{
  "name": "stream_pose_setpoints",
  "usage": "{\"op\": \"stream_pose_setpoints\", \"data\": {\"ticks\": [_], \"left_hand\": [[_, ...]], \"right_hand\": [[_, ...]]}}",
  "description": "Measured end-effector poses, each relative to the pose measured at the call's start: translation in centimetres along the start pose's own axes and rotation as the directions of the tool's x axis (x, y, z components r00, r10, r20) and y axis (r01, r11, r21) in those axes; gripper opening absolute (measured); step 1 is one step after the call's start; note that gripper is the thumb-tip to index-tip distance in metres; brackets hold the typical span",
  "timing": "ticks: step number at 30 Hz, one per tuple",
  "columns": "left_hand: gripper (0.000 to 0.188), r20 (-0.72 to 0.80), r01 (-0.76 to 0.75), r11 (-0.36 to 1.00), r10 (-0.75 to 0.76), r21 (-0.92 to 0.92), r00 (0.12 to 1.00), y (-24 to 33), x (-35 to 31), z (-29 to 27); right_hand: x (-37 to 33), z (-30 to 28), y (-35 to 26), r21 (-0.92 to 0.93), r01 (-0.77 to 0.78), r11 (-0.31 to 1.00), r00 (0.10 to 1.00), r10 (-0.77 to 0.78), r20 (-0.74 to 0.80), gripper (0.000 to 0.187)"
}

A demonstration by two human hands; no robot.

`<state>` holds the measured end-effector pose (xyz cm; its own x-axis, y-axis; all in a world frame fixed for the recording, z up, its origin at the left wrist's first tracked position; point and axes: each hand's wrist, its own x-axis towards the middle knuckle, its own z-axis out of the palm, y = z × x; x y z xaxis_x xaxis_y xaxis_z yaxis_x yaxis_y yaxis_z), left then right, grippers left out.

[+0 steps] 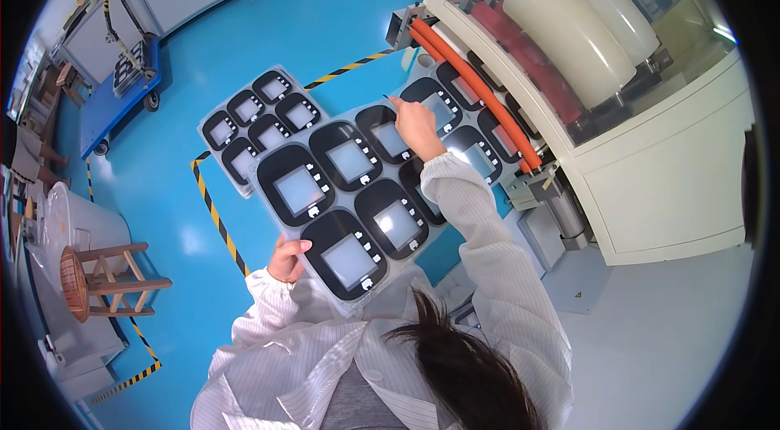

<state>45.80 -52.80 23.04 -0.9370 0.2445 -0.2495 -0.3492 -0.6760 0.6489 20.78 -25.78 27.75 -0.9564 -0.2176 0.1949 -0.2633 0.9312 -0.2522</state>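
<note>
A long translucent plastic sheet, printed with rows of black rounded panels with pale windows, stretches from the machine's rollers on the right toward my body. My left hand grips its near left edge, thumb on top and fingers underneath. Over the sheet's far edge, near the rollers, my right hand is closed around a thin tool with a dark tip; most of the tool is hidden in the fingers. Just beyond the left part of the sheet lies a second piece of printed sheet, lower down.
An orange roller borders the cream machine, with big white rolls behind its window. A wooden stool stands left, a blue trolley far left. Striped tape marks the blue floor.
</note>
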Motion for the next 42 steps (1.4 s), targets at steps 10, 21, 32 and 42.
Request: {"op": "stream_pose_setpoints", "data": {"ticks": [10,21,32,42], "left_hand": [[0.065,-0.070,-0.062,0.998,0.060,-0.022,0.996,1.0,-3.3,-0.2],[0.041,-0.202,-0.160,0.987,0.161,0.024,0.966,8.1,5.2,-5.1],[0.007,-0.122,-0.066,0.991,0.080,0.113,0.989,18.3,17.0,-18.5],[0.033,-0.570,-0.422,0.865,0.498,0.272,0.653,15.2,16.2,-21.9]], "right_hand": [[-16.7,-5.9,3.5,-0.098,0.125,0.987,0.980,-0.107,0.168,0.026],[-27.5,-13.8,6.3,0.436,-0.550,0.712,0.825,0.380,0.419,0.016],[-23.7,-8.0,4.7,0.822,-0.427,0.377,0.892,0.324,0.315,0.027],[-22.7,-8.4,2.8,0.888,-0.436,0.144,0.867,0.330,0.373,0.026]]}}
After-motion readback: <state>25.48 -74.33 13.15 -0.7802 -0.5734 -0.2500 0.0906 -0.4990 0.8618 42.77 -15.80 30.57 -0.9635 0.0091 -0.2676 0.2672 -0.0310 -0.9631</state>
